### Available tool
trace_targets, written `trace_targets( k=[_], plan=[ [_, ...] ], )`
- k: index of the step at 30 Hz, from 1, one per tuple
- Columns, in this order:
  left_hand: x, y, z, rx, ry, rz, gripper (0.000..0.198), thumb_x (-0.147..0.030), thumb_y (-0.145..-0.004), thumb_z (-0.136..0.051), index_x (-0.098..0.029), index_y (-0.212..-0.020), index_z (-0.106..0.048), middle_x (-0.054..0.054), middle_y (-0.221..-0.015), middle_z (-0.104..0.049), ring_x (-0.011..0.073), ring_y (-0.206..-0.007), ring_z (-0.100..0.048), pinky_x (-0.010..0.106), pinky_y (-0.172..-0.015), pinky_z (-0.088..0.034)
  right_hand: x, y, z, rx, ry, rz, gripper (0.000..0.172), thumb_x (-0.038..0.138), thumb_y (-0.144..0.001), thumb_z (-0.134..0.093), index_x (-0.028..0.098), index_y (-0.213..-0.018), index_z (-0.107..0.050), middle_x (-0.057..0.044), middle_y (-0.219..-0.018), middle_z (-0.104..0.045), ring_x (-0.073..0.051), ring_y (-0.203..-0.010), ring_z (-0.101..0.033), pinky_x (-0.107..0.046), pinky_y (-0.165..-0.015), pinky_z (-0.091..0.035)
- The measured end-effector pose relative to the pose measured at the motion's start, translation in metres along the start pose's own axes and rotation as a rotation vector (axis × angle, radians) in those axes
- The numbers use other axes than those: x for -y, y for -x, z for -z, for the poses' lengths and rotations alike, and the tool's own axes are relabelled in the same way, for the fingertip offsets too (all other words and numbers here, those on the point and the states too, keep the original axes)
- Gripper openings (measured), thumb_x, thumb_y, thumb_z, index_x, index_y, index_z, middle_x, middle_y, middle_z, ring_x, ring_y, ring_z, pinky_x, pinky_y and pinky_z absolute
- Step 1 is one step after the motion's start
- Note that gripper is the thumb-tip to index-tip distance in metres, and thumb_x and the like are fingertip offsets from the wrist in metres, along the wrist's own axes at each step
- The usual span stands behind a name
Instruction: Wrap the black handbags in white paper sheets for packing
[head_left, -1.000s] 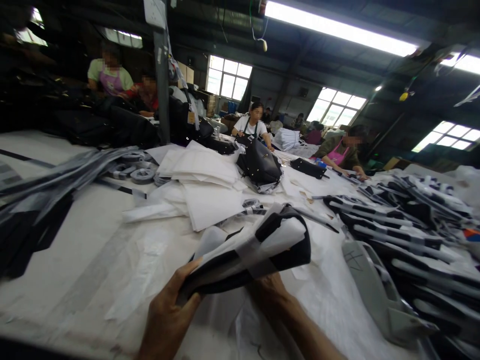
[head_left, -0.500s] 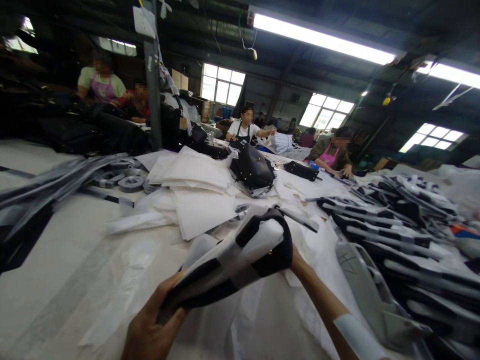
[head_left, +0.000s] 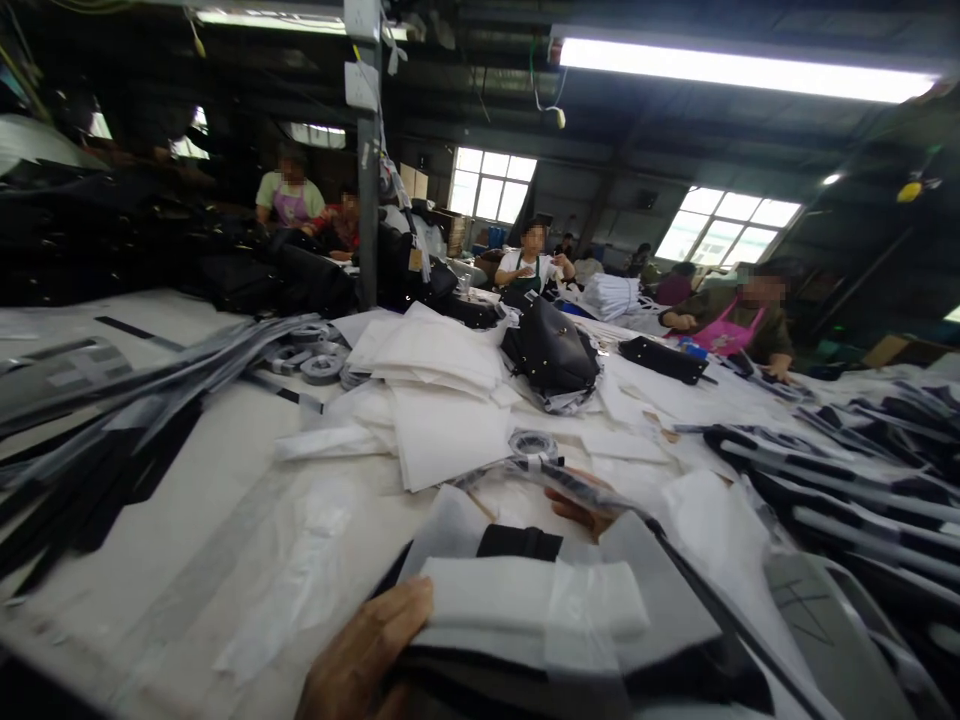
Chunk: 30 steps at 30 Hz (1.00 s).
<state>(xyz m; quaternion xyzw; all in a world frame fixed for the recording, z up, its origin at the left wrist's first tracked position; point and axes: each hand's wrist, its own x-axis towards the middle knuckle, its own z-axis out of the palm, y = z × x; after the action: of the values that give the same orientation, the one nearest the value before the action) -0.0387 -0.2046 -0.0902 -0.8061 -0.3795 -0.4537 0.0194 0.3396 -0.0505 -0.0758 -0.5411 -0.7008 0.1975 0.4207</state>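
A black bag (head_left: 697, 682) lies tilted low in front of me, partly covered by white paper and a taped white foam-like wrap (head_left: 487, 595). My left hand (head_left: 375, 640) is closed on the bag's left side, its fingers over the end of the white wrap. Beyond the bag, my right hand (head_left: 581, 508) shows only in part, fingers curled at a dark strap in clear plastic (head_left: 592, 490). The bag and paper hide the rest of that hand. A coiled wrapped strap (head_left: 534, 445) lies just past it.
White sheets (head_left: 450, 420) are piled ahead, beside a finished black bag (head_left: 559, 345). Long wrapped straps (head_left: 172, 390) lie at left. Several wrapped black pieces (head_left: 847, 500) and a grey plastic container (head_left: 832, 620) stand at right. Co-workers sit across the table, one in a pink apron (head_left: 727, 325).
The bag has turned and come lower and nearer, showing its paper-covered side. My right hand has moved to its far side by the strap. The view has swung left.
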Motion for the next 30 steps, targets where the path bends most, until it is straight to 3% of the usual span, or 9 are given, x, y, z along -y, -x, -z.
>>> trace_targets(
  k=[3, 6, 8, 10, 14, 17, 19, 24, 30],
  plan=[
    [-0.001, 0.001, -0.009, -0.028, -0.129, -0.212, 0.033, -0.019, -0.104, -0.038, -0.018, -0.127, -0.062, 0.006, -0.120, -0.072, 0.0169, -0.119, -0.064, 0.025, -0.105, -0.049, -0.014, 0.009, 0.051, 0.074, -0.063, -0.198, 0.043, 0.059, -0.079, -0.070, 0.017, -0.084, -0.075, -0.014, -0.083, -0.075, -0.030, -0.076, -0.074, -0.039, -0.064, -0.062],
    [-0.003, 0.005, -0.023, -0.119, -0.235, -0.399, 0.035, -0.017, -0.105, -0.036, -0.021, -0.116, -0.069, 0.001, -0.119, -0.073, 0.0170, -0.122, -0.061, 0.031, -0.112, -0.042, -0.012, 0.013, 0.109, -0.032, -0.112, -0.504, 0.042, 0.053, -0.061, -0.083, 0.016, -0.078, -0.076, -0.019, -0.085, -0.075, -0.031, -0.074, -0.074, -0.040, -0.062, -0.062],
    [-0.006, 0.004, -0.031, -0.111, -0.264, -0.441, 0.034, -0.019, -0.105, -0.038, -0.021, -0.114, -0.070, 0.001, -0.122, -0.071, 0.0183, -0.124, -0.060, 0.035, -0.115, -0.040, 0.003, 0.009, 0.123, -0.083, -0.109, -0.565, 0.041, 0.047, -0.056, -0.086, 0.015, -0.080, -0.076, -0.017, -0.089, -0.075, -0.028, -0.076, -0.072, -0.035, -0.063, -0.061],
    [-0.011, 0.002, -0.038, -0.086, -0.273, -0.438, 0.035, -0.018, -0.104, -0.037, -0.020, -0.116, -0.070, 0.003, -0.125, -0.069, 0.0191, -0.124, -0.060, 0.036, -0.115, -0.039, 0.026, 0.004, 0.109, 0.008, -0.109, -0.524, 0.040, 0.046, -0.060, -0.085, 0.015, -0.083, -0.076, -0.014, -0.088, -0.074, -0.024, -0.077, -0.071, -0.031, -0.062, -0.060],
    [-0.020, 0.003, -0.053, -0.112, -0.282, -0.430, 0.034, -0.016, -0.103, -0.039, -0.021, -0.115, -0.070, 0.004, -0.123, -0.070, 0.0195, -0.122, -0.062, 0.036, -0.113, -0.042, 0.064, -0.009, 0.025, 0.412, -0.113, -0.643, 0.034, 0.042, -0.066, -0.084, 0.015, -0.081, -0.071, -0.008, -0.077, -0.071, -0.022, -0.075, -0.071, -0.029, -0.060, -0.060],
    [-0.022, 0.010, -0.061, -0.157, -0.305, -0.446, 0.034, -0.017, -0.104, -0.038, -0.021, -0.112, -0.071, 0.004, -0.121, -0.071, 0.0192, -0.120, -0.063, 0.036, -0.112, -0.044, 0.067, -0.021, -0.034, 0.443, -0.020, -0.718, 0.035, 0.038, -0.062, -0.088, 0.016, -0.069, -0.062, -0.003, -0.057, -0.063, -0.020, -0.054, -0.065, -0.031, -0.047, -0.057],
    [-0.021, 0.015, -0.064, -0.162, -0.322, -0.456, 0.036, -0.018, -0.104, -0.036, -0.021, -0.113, -0.071, 0.003, -0.123, -0.070, 0.0196, -0.121, -0.062, 0.037, -0.113, -0.043, 0.061, -0.027, -0.059, 0.409, 0.057, -0.735, 0.038, 0.033, -0.058, -0.091, 0.019, -0.063, -0.056, 0.002, -0.047, -0.054, -0.017, -0.045, -0.059, -0.028, -0.042, -0.053],
    [-0.020, 0.018, -0.068, -0.188, -0.319, -0.433, 0.037, -0.017, -0.104, -0.036, -0.022, -0.113, -0.071, 0.003, -0.122, -0.071, 0.0186, -0.121, -0.062, 0.036, -0.114, -0.042, 0.052, -0.028, -0.077, 0.341, 0.110, -0.727, 0.037, 0.013, -0.055, -0.085, 0.021, -0.054, -0.049, 0.005, -0.042, -0.049, -0.017, -0.048, -0.059, -0.023, -0.044, -0.047],
    [-0.015, 0.015, -0.061, -0.153, -0.273, -0.444, 0.038, -0.016, -0.104, -0.034, -0.020, -0.117, -0.069, 0.006, -0.121, -0.070, 0.0191, -0.119, -0.063, 0.035, -0.112, -0.044, 0.064, -0.015, -0.056, 0.310, -0.091, -0.751, 0.030, 0.013, -0.066, -0.076, 0.021, -0.063, -0.048, 0.005, -0.051, -0.058, -0.013, -0.049, -0.061, -0.023, -0.051, -0.053]
  ],
)
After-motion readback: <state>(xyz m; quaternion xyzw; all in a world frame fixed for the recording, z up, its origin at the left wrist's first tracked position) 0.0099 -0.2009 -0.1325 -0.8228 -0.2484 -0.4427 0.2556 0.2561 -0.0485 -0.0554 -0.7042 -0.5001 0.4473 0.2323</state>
